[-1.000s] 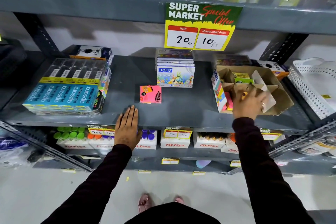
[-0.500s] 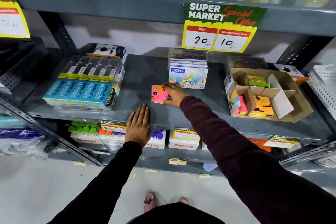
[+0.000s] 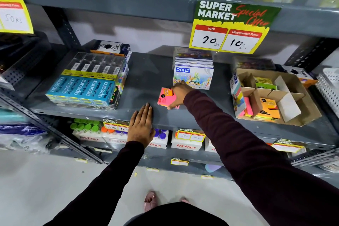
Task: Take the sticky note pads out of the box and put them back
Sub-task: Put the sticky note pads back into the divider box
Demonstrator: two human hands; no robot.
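Note:
A pink sticky note pad [image 3: 164, 97] lies near the middle front of the grey shelf [image 3: 146, 79]. My right hand [image 3: 180, 93] reaches across and grips the pad's right side, thumb at its lower corner. My left hand [image 3: 141, 127] rests flat and empty on the shelf's front edge, just left of and below the pad. At the right stands the open cardboard box [image 3: 306, 101] with dividers. It holds an orange-and-yellow pad [image 3: 269, 109], a green pad [image 3: 264, 83] further back, and a pink pad [image 3: 248, 106] upright at its left side.
A shrink-wrapped block of blue Apsara pencil boxes [image 3: 82, 90] fills the shelf's left part. A stack of DOMS packs [image 3: 193, 75] stands just behind my right hand. A yellow price sign [image 3: 231, 27] hangs from the shelf above. A white basket [image 3: 330, 88] is at the far right.
My right hand left the box and crossed left to the pink pad on the shelf, where it now grips it. My left hand stayed on the shelf edge. The camera shifted left.

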